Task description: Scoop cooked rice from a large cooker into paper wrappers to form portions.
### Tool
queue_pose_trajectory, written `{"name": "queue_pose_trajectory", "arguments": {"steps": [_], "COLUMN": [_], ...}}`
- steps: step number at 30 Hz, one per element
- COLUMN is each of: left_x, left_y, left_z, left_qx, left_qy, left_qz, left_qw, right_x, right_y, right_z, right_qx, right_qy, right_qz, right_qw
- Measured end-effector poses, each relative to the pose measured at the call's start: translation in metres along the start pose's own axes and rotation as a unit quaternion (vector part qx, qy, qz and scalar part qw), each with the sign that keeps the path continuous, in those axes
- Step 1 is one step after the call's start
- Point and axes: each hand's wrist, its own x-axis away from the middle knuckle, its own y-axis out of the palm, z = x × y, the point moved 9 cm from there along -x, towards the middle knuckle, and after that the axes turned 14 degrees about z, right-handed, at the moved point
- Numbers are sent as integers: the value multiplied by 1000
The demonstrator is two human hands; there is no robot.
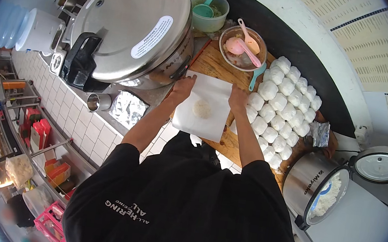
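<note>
A sheet of white wrapping paper [216, 87] lies on the wooden table [211, 59], with a flat round of rice [202, 109] on it. My left hand [184, 86] holds the paper's far left corner, and my right hand [238, 96] holds its far right corner. Beyond the paper stands a metal bowl [240, 64] with two pink spoons [247, 48] in it. A teal spoon [256, 77] rests beside the bowl. To the right, several white paper-wrapped bundles [279, 102] sit packed in rows.
A large Miyako pot [129, 28] with a steel lid stands at left. Behind are a green tub [216, 19] and ladle [209, 3]. Foil sheets [128, 108] and a steel cup [99, 102] lie near left. An open rice cooker [299, 182] holds rice at right.
</note>
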Motion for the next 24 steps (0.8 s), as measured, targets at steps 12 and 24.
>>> {"name": "queue_pose_trajectory", "arguments": {"steps": [12, 24], "left_x": [81, 179], "left_y": [-34, 45], "left_z": [56, 68], "left_qx": [84, -9], "left_qy": [380, 374], "left_qz": [138, 83], "left_qw": [911, 924], "right_x": [108, 158], "right_y": [-35, -43], "right_z": [-92, -89], "right_qx": [-117, -136], "right_qy": [-358, -435], "right_qz": [17, 106], "right_qw": [926, 884]}}
